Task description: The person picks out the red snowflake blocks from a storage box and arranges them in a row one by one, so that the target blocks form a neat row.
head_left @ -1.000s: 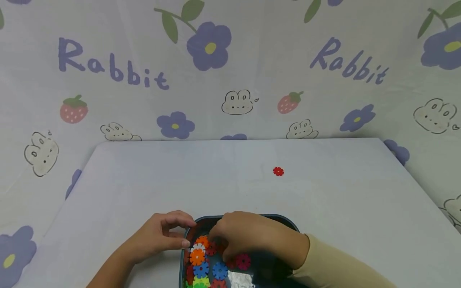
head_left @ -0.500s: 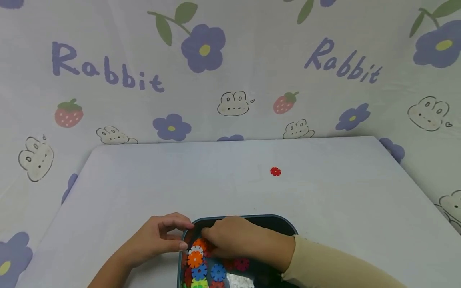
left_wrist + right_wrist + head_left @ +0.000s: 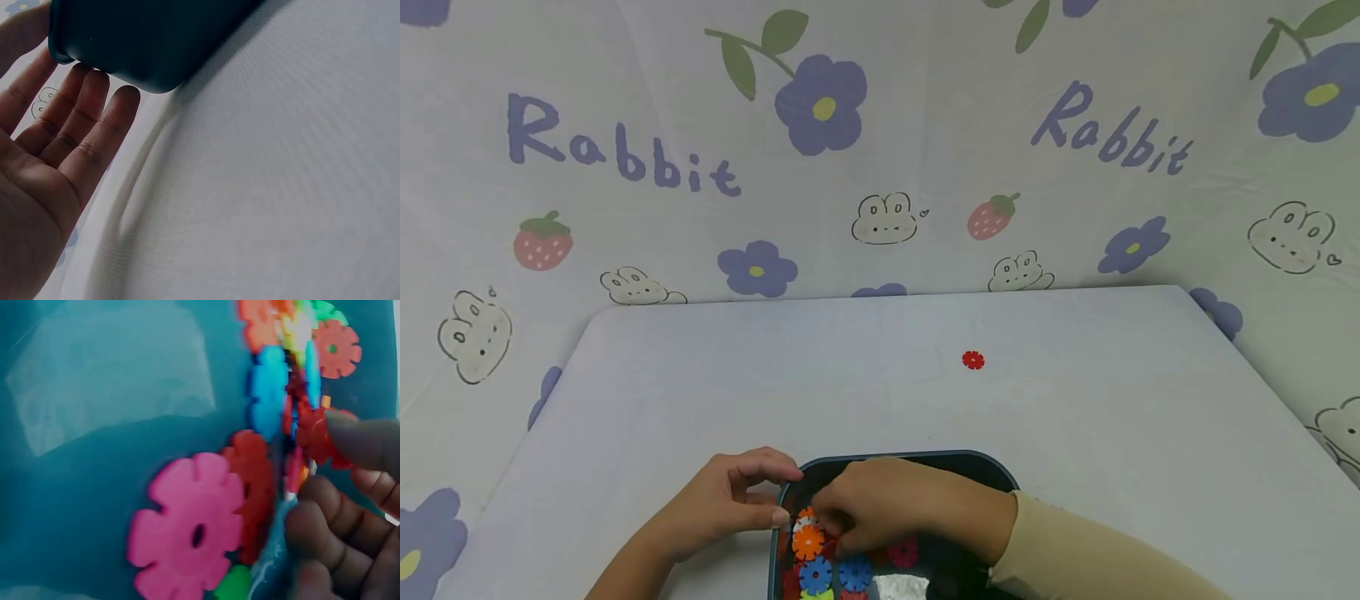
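A dark teal plastic bin (image 3: pixel 958 457) holds several notched snowflake discs. My left hand (image 3: pixel 730 500) touches its left rim and corner with fingertips and thumb tip. In the left wrist view that hand's fingers (image 3: pixel 103 147) extend loosely against the bin's outer wall (image 3: pixel 144 44). My right hand (image 3: pixel 880 504) reaches down into the bin at its left side. Between thumb and finger it pinches a red snowflake disc (image 3: pixel 317 436), close over a row of discs along the wall. A pink disc (image 3: pixel 181 519) and a darker red disc (image 3: pixel 250 481) stand out nearby.
One red snowflake disc (image 3: pixel 973 360) lies alone toward the back of the white table (image 3: pixel 700 375). Inside the bin are orange (image 3: pixel 808 542) and blue discs (image 3: pixel 854 573), with a shiny pale patch (image 3: pixel 901 587) on its floor. Behind hangs a printed cloth (image 3: pixel 925 100).
My right hand has moved a little left inside the bin, toward the left wall. The left hand stays at the rim. The whole head view has shifted slightly.
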The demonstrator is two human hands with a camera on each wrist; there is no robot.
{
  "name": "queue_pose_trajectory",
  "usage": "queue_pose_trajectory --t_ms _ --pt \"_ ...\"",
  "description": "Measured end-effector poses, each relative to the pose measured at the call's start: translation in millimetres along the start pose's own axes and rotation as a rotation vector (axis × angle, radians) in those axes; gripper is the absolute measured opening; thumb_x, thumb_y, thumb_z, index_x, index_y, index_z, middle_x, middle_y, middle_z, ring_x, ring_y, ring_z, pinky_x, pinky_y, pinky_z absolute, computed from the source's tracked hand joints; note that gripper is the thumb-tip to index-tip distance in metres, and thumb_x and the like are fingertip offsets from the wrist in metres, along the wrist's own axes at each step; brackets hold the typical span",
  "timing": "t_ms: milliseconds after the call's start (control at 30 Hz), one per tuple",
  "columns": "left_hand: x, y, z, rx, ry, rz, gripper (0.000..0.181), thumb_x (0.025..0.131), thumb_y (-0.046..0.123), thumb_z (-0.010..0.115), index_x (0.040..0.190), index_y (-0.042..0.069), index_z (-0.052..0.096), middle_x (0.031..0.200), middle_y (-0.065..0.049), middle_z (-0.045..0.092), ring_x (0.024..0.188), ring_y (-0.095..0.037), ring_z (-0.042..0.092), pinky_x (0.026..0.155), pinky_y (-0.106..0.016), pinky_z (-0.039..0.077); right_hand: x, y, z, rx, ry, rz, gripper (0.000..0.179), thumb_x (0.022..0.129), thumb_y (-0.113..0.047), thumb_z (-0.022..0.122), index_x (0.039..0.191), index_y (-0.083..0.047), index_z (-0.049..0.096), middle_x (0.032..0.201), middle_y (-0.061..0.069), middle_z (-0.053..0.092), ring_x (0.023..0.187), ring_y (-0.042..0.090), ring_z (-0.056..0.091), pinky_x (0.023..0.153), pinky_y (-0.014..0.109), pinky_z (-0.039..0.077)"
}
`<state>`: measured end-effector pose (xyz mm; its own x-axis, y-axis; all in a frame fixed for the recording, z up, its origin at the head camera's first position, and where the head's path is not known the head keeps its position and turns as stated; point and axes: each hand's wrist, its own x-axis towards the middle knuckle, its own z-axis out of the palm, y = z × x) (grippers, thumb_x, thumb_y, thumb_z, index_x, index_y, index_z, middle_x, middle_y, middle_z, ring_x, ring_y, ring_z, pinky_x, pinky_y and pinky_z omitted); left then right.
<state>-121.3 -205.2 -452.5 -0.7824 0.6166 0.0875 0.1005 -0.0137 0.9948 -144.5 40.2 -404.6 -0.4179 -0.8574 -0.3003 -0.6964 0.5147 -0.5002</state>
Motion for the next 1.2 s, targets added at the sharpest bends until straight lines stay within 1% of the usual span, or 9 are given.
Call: queue_pose_trajectory --t_ms 167,300,400,500,567,800,1033,1100,1200 --pt "-0.6 0.1 -0.1 -0.008 -0.007 0.006 0.034 0.086 -0.003 0.069 0.12 -0.006 0.062 0.123 -0.024 0.058 0.109 -0.025 0.063 0.092 -0.035 0.056 -4.6 1 -8 0.164 0.001 -0.076 0.018 0.086 -0.021 0.075 0.081 -0.021 0.058 0.07 -0.012 0.054 0.062 0.002 0.049 0.056 0.018 0.044" --pt "-0.9 -0.2 -0.3 -0.006 -0.007 0.009 0.034 0.087 -0.002 0.069 0.12 -0.002 0.063 0.123 -0.015 0.061 0.109 -0.025 0.063 0.092 -0.036 0.056 -7.5 2 -13 0.224 0.029 -0.151 0.016 0.086 -0.016 0.075 0.085 -0.019 0.06 0.075 -0.012 0.057 0.066 0.0 0.05 0.062 0.016 0.048" --pt "-0.6 -0.3 -0.7 -0.008 -0.01 0.009 0.034 0.087 -0.002 0.069 0.12 -0.001 0.063 0.123 -0.014 0.061 0.109 -0.024 0.063 0.092 -0.037 0.056 -8.6 2 -16 0.268 0.052 -0.187 0.015 0.087 -0.011 0.073 0.097 -0.018 0.065 0.079 -0.01 0.06 0.068 -0.001 0.052 0.065 0.016 0.051" --pt "0.0 0.2 -1.0 -0.003 -0.003 -0.013 0.033 0.088 -0.001 0.069 0.121 0.001 0.064 0.124 -0.013 0.061 0.11 -0.022 0.063 0.093 -0.035 0.055 -9.7 2 -18 0.297 0.073 -0.21 0.028 0.087 -0.007 0.071 0.113 -0.016 0.068 0.086 -0.007 0.065 0.069 -0.002 0.054 0.068 0.016 0.053" --pt "0.2 0.5 -1.5 -0.003 -0.002 -0.022 0.033 0.088 -0.001 0.069 0.121 0.001 0.064 0.124 -0.014 0.061 0.111 -0.022 0.062 0.093 -0.035 0.055 -10.4 1 -19 0.302 0.084 -0.219 0.032 0.088 -0.006 0.071 0.118 -0.015 0.07 0.092 -0.007 0.069 0.068 -0.003 0.055 0.068 0.015 0.054" --pt "0.1 0.7 -2.0 -0.004 -0.008 -0.022 0.033 0.088 -0.001 0.069 0.12 0.0 0.063 0.125 -0.014 0.061 0.112 -0.02 0.062 0.094 -0.034 0.055 -15.4 -2 -23 0.334 0.121 -0.184 0.032 0.087 -0.007 0.074 0.118 -0.015 0.072 0.108 -0.008 0.072 0.075 -0.007 0.063 0.073 0.014 0.054" --pt "-0.2 1.3 -0.4 -0.021 -0.013 -0.027 0.033 0.088 -0.003 0.068 0.12 -0.002 0.063 0.125 -0.015 0.061 0.113 -0.023 0.062 0.094 -0.035 0.055 -34.0 -10 -37 0.484 0.222 -0.134 0.038 0.084 -0.005 0.076 0.121 -0.013 0.071 0.11 -0.006 0.072 0.081 -0.004 0.068 0.077 0.017 0.056" --pt "-0.2 1.4 -0.2 -0.024 -0.008 -0.034 0.033 0.087 -0.003 0.068 0.121 -0.003 0.063 0.125 -0.018 0.06 0.114 -0.023 0.061 0.093 -0.035 0.055 -40.1 -11 -42 0.502 0.261 -0.147 0.039 0.083 -0.008 0.077 0.121 -0.013 0.071 0.11 -0.005 0.073 0.083 -0.003 0.068 0.079 0.018 0.056" --pt "-0.2 1.6 0.3 -0.023 0.004 -0.044 0.034 0.087 -0.003 0.069 0.12 -0.006 0.062 0.126 -0.024 0.058 0.114 -0.023 0.061 0.092 -0.036 0.056 -48.5 -11 -48 0.469 0.318 -0.211 0.039 0.083 -0.015 0.079 0.121 -0.012 0.07 0.107 -0.002 0.073 0.086 -0.003 0.069 0.08 0.02 0.057"
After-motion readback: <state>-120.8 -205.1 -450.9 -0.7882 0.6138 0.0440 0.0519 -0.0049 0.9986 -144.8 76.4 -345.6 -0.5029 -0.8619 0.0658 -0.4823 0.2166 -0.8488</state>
